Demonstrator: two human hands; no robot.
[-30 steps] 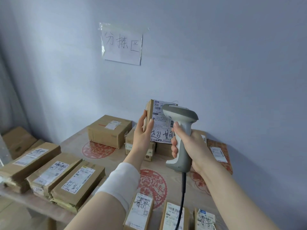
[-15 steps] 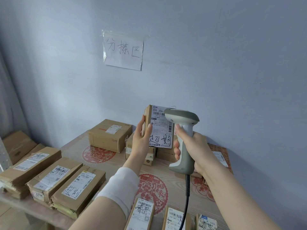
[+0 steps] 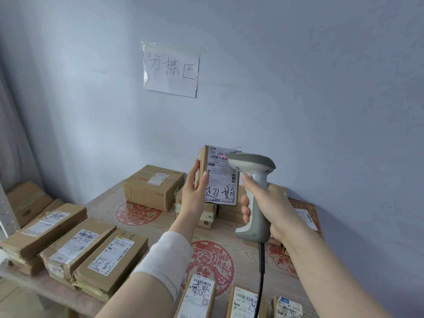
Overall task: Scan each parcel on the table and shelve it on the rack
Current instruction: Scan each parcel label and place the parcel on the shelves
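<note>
My left hand (image 3: 195, 191) grips a small cardboard parcel (image 3: 219, 175) upright above the table, its white shipping label facing me. My right hand (image 3: 267, 207) holds a grey and white corded barcode scanner (image 3: 253, 191) by its handle, index finger on the trigger. The scanner's head sits just in front of the label's upper right, and a red line of light lies on the barcode near the top. The scanner hides part of the label's right side.
A wooden table (image 3: 160, 228) with red paper-cut patterns carries several labelled parcels: three long ones (image 3: 75, 244) at the left, a larger box (image 3: 153, 187) at the back, small ones (image 3: 199, 294) along the near edge. A handwritten paper sign (image 3: 171, 68) is taped to the wall.
The parcel and the scanner have stayed together, the scanner's head edging slightly right along the label. A red scan line now shows on the barcode. The view has tilted up a little.
</note>
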